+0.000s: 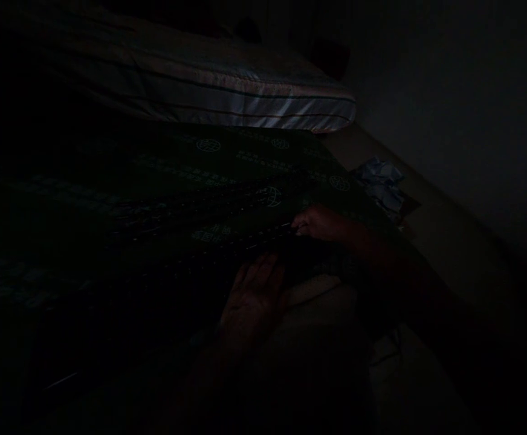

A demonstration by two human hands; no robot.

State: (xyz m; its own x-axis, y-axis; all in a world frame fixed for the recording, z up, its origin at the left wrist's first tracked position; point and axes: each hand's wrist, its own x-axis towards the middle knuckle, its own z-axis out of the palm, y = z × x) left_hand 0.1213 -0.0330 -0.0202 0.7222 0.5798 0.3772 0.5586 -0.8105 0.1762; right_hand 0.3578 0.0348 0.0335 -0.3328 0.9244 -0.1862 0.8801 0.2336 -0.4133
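Observation:
The scene is very dark. A long black piece (155,314) lies across the green printed surface (177,175), with a row of small shiny dots along its far edge; its kind cannot be made out. At the right end of that dotted edge, my right hand (318,222) has its fingers closed on the piece. My left hand (252,299) lies nearer to me, flat with fingers stretched out, seemingly on the black piece. Farther back lie several thin dark strips (191,208) with glinting spots, apart from both hands.
Beyond the green surface is a mattress (245,106) with a striped, shiny side. Crumpled bluish-white material (381,181) lies on the floor (426,241) at the right. A pale wall (463,103) rises behind it. My clothed lap (318,338) shows faintly below.

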